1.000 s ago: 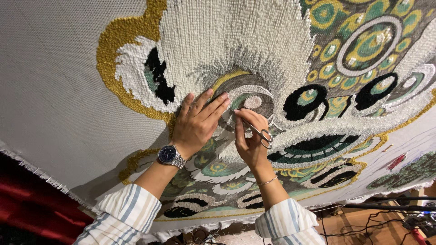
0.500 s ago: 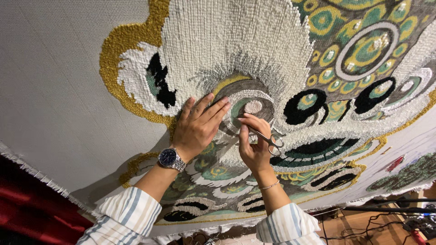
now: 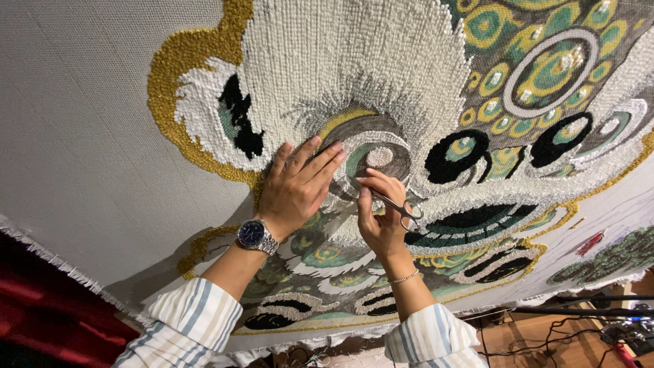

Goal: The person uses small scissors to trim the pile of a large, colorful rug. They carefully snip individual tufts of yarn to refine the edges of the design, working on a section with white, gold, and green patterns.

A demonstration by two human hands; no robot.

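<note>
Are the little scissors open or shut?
Cannot tell. The small scissors sit in the right hand, and its fingers hide the blades against the tufted rug.

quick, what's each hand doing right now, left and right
Left hand: open, flat on the tufted rug.
Right hand: closed on small scissors, tips at the pile.

I wear a shirt with white, blue and tan stripes, its cuffs rolled back below both hands. A steel wristwatch (image 3: 256, 235) with a dark dial sits just below my left hand (image 3: 298, 185). A thin beaded bracelet (image 3: 403, 278) circles the wrist below my right hand (image 3: 380, 217).
</note>
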